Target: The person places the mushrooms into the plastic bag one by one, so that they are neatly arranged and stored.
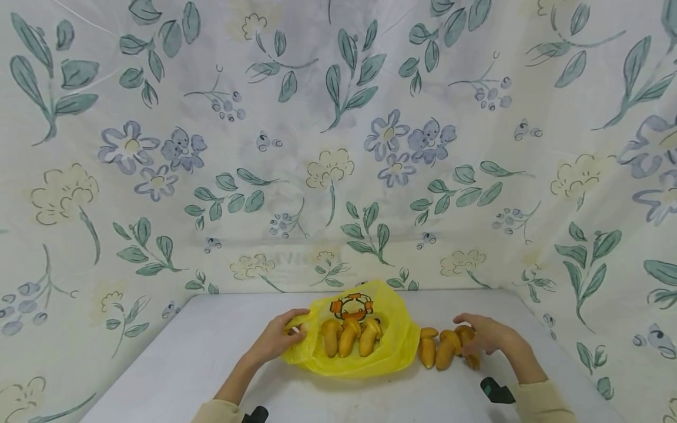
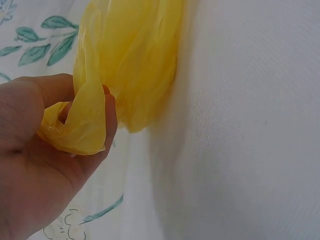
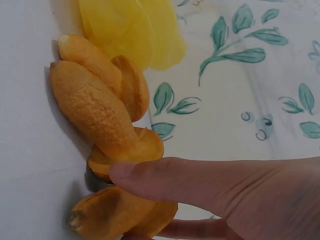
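Note:
A yellow plastic bag (image 1: 404,338) with a cartoon print lies on the white table, and three brown mushrooms (image 1: 349,341) rest side by side in it. My left hand (image 1: 275,339) grips the bag's gathered edge between thumb and fingers, also seen close up in the left wrist view. To the right of the bag, three more mushrooms lie in a row. My right hand (image 1: 492,333) holds the outermost mushroom (image 3: 107,212), thumb on one side and fingers on the other. Its thumb tip also lies against the cap of the middle mushroom (image 3: 92,107). The third mushroom (image 1: 427,351) is nearest the bag.
The white table (image 1: 174,364) stretches out on both sides and in front. Behind it hangs a floral cloth (image 1: 296,247), which also covers the sides. A dark device (image 1: 497,390) sits near the right wrist, and another (image 1: 256,415) near the left.

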{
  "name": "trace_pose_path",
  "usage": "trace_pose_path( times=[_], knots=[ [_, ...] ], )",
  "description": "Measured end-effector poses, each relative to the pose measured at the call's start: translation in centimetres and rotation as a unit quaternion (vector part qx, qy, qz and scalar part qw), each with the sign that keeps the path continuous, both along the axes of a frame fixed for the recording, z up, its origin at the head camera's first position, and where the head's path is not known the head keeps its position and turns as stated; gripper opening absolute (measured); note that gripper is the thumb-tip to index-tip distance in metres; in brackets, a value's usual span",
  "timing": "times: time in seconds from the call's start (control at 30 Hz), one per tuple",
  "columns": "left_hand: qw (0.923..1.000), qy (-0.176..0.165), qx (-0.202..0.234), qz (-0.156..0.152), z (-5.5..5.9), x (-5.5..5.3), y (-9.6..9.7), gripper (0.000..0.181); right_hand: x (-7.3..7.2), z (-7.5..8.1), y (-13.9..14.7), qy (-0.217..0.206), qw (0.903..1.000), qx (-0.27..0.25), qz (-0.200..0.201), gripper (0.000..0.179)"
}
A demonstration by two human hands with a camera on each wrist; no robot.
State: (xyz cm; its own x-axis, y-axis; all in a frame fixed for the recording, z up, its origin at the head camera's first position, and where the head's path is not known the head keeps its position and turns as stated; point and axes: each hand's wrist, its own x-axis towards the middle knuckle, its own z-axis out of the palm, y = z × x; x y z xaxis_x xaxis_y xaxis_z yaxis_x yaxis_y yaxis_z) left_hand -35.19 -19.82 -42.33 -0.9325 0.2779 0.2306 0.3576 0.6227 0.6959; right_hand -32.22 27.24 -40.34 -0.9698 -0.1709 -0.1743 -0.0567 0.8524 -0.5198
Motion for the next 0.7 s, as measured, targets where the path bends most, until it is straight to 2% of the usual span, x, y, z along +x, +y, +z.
trace_pose_path(
  times=[0.7],
  knots=[
    [1.0000,0.000,0.001,0.002,0.15,0.17,0.14,0.045,-0.25,-0.72,0.62,-0.009,0.9998,-0.014,-0.006,0.065]
  ],
)
